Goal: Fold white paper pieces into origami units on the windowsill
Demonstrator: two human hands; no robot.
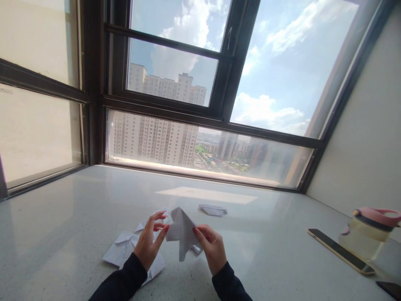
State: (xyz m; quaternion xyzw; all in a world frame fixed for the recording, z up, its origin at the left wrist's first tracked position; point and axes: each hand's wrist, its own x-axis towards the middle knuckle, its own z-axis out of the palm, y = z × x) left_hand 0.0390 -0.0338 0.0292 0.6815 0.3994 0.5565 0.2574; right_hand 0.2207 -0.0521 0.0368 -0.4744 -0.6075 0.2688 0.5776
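Note:
A folded white paper shape (182,232) is held up just above the pale stone sill (78,217), between my two hands. My right hand (212,250) pinches its right edge with thumb and fingers closed on it. My left hand (150,242) touches its left edge, the thumb against the paper and the other fingers spread apart and raised. Both arms wear dark sleeves. Under and behind my left hand lie other folded white papers (123,247) flat on the sill.
Another small folded paper (213,210) lies farther back near the window. A phone (341,251) lies at the right, beside a clear bottle with a pink lid (369,234). A dark object's corner (391,288) shows at the lower right. Large windows (175,125) line the far edge.

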